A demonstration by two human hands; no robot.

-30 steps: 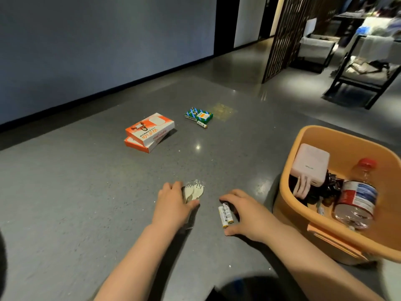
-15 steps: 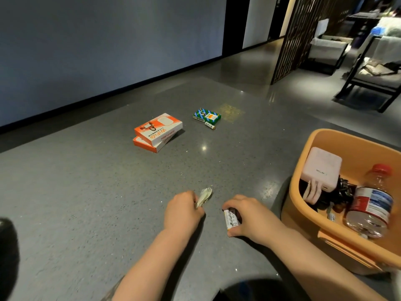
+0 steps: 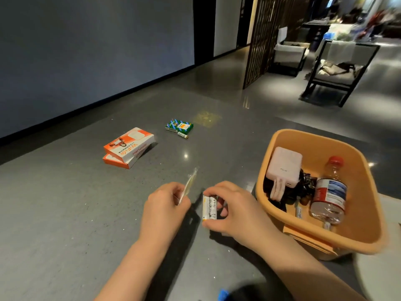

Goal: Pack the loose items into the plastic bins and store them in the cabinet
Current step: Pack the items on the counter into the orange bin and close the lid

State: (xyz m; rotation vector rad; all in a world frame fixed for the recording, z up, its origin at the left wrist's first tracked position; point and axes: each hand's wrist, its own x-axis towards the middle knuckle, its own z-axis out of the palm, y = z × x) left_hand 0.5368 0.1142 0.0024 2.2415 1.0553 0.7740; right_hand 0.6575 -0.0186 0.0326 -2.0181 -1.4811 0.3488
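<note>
Head view, left hand: the left hand (image 3: 165,205) is up off the floor, fingers curled round a thin clear packet (image 3: 188,186) — seen edge-on, so what's inside is not readable from here.
Head view, right hand: the right hand (image 3: 225,208) pinches a small pack of batteries (image 3: 209,207) between thumb and fingertips, the pack standing upright just above the floor.
Head view, bin: the orange bin (image 3: 368,216) sits close by on the right hand's side, already holding a pink charger (image 3: 284,169), a water bottle (image 3: 329,192) and some dark tangled bits.
Head view, still loose: two stacked orange boxes (image 3: 128,147) lie further out on the floor (image 3: 65,213), and beyond them a green box (image 3: 179,126) with a single battery (image 3: 183,135) just beside it.
Step in hand: pick-up looks finished — both hands are loaded, and the packing stage is well underway but not done.
Next move: I'd say a short swing rightward over the bin's rim, then release both loads inside, clear of the bottle.
Cabinet: not in view, so storing comes later.
</note>
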